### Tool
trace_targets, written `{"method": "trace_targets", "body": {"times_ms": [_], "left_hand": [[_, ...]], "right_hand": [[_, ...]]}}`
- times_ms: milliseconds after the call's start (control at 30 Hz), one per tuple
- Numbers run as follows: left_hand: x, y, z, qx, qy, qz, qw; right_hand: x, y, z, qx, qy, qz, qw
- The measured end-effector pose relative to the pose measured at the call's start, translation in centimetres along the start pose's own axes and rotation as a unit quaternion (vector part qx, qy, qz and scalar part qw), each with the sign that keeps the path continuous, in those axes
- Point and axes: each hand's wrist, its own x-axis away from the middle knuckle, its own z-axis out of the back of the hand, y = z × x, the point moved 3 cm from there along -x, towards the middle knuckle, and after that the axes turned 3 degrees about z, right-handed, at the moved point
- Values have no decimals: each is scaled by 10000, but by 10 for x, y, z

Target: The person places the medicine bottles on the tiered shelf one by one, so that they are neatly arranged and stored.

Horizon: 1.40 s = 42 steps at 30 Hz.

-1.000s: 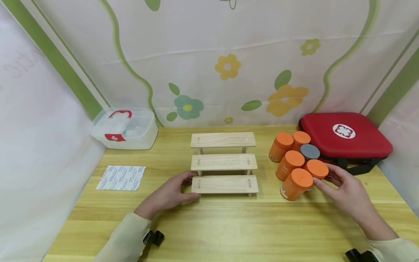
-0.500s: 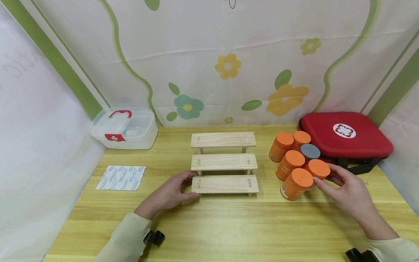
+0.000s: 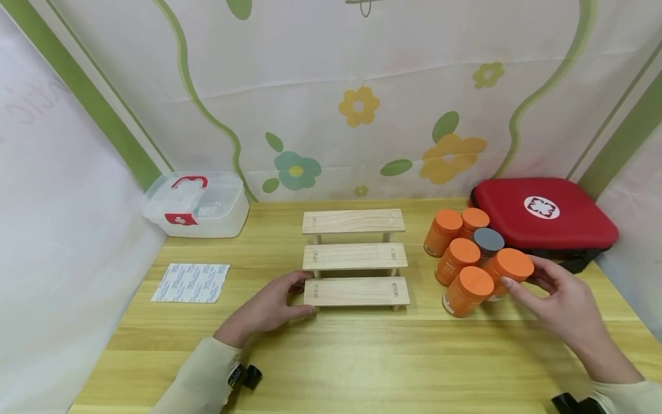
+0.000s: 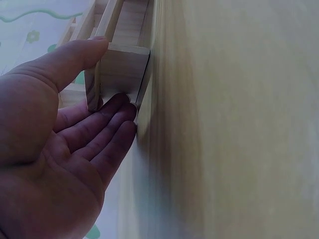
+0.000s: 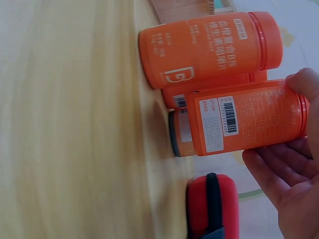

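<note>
On the table in the head view stands a three-step wooden display rack (image 3: 357, 292). My left hand (image 3: 269, 305) holds the left end of its lowest step, thumb at the front and fingers behind; the left wrist view shows the thumb (image 4: 84, 55) on the step's edge. My right hand (image 3: 564, 299) grips an orange-lidded pill bottle (image 5: 249, 117) near its lid. In the right wrist view its base is off the table and its barcode label faces the camera. Just left of it stands another orange bottle (image 3: 468, 290), and behind is a grey-lidded bottle (image 3: 488, 241).
Several more orange bottles (image 3: 443, 232) stand in the cluster at the right. Behind them lies a red first-aid case (image 3: 569, 213) with a black handle. A clear plastic first-aid box (image 3: 222, 215) and a printed white sheet (image 3: 190, 283) lie on the left.
My right hand has raised the orange bottle from the cluster and moved it slightly right. The left hand stays on the rack.
</note>
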Motion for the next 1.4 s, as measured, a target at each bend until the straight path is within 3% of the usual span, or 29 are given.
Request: {"method": "trace_targets", "body": {"times_ms": [300, 533, 800, 1133, 1400], "left_hand": [[0, 0, -1, -6, -5, -59, 10000], [0, 0, -1, 30, -25, -86, 10000], [0, -2, 0, 1, -40, -132, 9999], [0, -2, -1, -12, -7, -138, 9999], [1, -2, -1, 0, 27, -154, 9999]], "right_hand": [[2, -19, 9, -221, 615, 637, 9958], [0, -29, 19, -340, 822, 1002, 9910], [-3, -44, 32, -325, 1193, 1545, 9802], [-12, -59, 42, -448, 1267, 1870, 9731], [-23, -75, 42, -901, 1326, 2064, 9653]]}}
